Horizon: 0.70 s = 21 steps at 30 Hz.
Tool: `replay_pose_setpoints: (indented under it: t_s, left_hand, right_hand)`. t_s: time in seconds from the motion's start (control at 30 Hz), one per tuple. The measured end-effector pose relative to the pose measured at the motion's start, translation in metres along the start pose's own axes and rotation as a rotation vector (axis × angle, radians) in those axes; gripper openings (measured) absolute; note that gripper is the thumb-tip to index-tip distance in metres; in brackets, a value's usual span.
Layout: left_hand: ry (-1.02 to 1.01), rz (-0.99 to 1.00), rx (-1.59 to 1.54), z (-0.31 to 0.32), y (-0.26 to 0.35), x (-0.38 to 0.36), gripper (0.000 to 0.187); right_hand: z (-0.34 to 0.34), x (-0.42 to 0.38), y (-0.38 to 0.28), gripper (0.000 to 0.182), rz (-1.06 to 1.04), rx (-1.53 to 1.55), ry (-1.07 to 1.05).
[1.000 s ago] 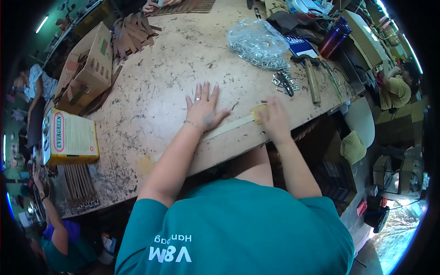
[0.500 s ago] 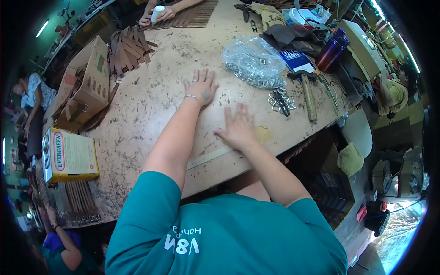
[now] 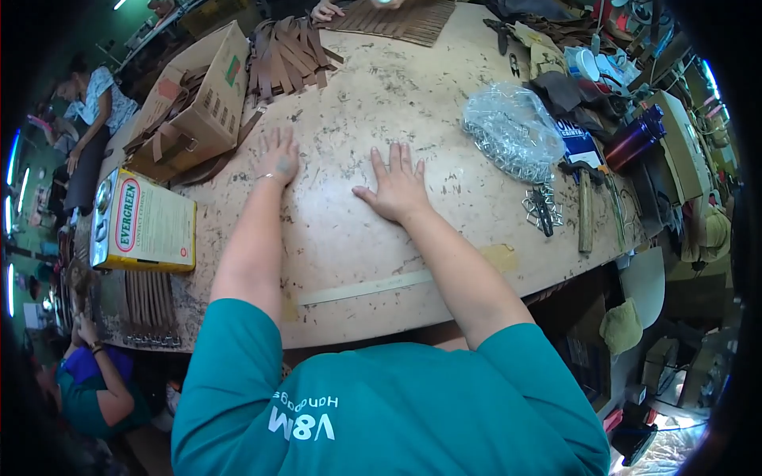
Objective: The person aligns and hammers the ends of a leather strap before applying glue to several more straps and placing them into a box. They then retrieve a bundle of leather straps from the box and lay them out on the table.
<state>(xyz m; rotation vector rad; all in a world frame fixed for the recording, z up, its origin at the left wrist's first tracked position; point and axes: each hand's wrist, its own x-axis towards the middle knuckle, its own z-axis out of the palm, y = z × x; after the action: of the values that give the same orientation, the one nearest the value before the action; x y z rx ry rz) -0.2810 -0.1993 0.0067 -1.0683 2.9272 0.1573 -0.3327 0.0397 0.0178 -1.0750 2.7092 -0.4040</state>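
My left hand [image 3: 278,156] lies palm down on the worn worktop [image 3: 349,103], fingers stretched out, near the leather straps and the cardboard box. To its right, my right hand [image 3: 394,184] also rests flat on the surface with its fingers spread. Neither hand holds anything. Between my forearms and the table's near edge runs a pale, narrow strip [image 3: 365,288]. A shiny, lighter patch of the surface shows between my arms. To the right of my right hand sits a clear plastic bag of metal buckles [image 3: 516,131].
A cement can [image 3: 147,222] and a cardboard box [image 3: 194,111] of straps stand at left. Loose brown straps [image 3: 290,55] lie behind. At right are a hammer [image 3: 585,210], loose metal rings [image 3: 542,208] and a bottle [image 3: 635,139]. Across the table, another person's hand [image 3: 325,11] is beside leather strips [image 3: 397,20].
My left hand has slid left and my right hand has moved forward along the surface, both staying flat. The view has turned, so the table's things appear shifted to the right.
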Motion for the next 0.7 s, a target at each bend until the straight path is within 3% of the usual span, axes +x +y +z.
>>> replay_pose_setpoints:
  t_s: [0.17, 0.33, 0.47, 0.5, 0.53, 0.57, 0.6, 0.63, 0.67, 0.7]
  left_hand:
    - [0.017, 0.266, -0.071, 0.005, -0.052, -0.074, 0.047]
    - [0.026, 0.175, -0.059, 0.003, -0.124, -0.212, 0.049]
    - [0.025, 0.134, -0.02, 0.003, -0.139, -0.324, 0.052]
    - [0.021, 0.141, -0.004, 0.002, -0.138, -0.351, 0.053]
    - [-0.004, 0.071, -0.062, 0.002, -0.13, -0.379, 0.053]
    - [-0.034, 0.022, -0.063, 0.011, -0.131, -0.411, 0.054]
    - [-0.178, 0.006, 0.011, 0.023, -0.137, -0.441, 0.054]
    - [-0.178, 0.06, 0.007, 0.104, -0.199, -0.493, 0.054]
    - [-0.502, -0.034, 0.507, 0.181, -0.222, -0.523, 0.048]
    - [-0.488, 0.015, 0.506, 0.127, -0.193, -0.486, 0.048]
  right_hand:
    - [-0.005, 0.0, 0.0, 0.079, 0.009, -0.029, -0.01]
    - [0.018, -0.005, -0.028, 0.078, 0.044, 0.015, 0.033]
    - [0.047, -0.035, -0.128, 0.081, -0.401, 0.083, -0.157]
    - [0.029, -0.051, -0.157, 0.079, -0.499, 0.08, -0.331]
    - [0.077, -0.06, -0.177, 0.077, -0.689, 0.12, -0.088]
    - [0.074, -0.08, -0.192, 0.078, -0.82, 0.169, -0.147]
    - [0.054, -0.093, -0.208, 0.08, -0.906, 0.155, -0.501]
    - [0.114, -0.117, -0.214, 0.081, -1.096, 0.338, -0.225]
    - [0.121, -0.131, -0.227, 0.079, -1.317, 0.291, -0.36]
    - [0.141, -0.153, -0.236, 0.08, -1.448, 0.322, -0.3]
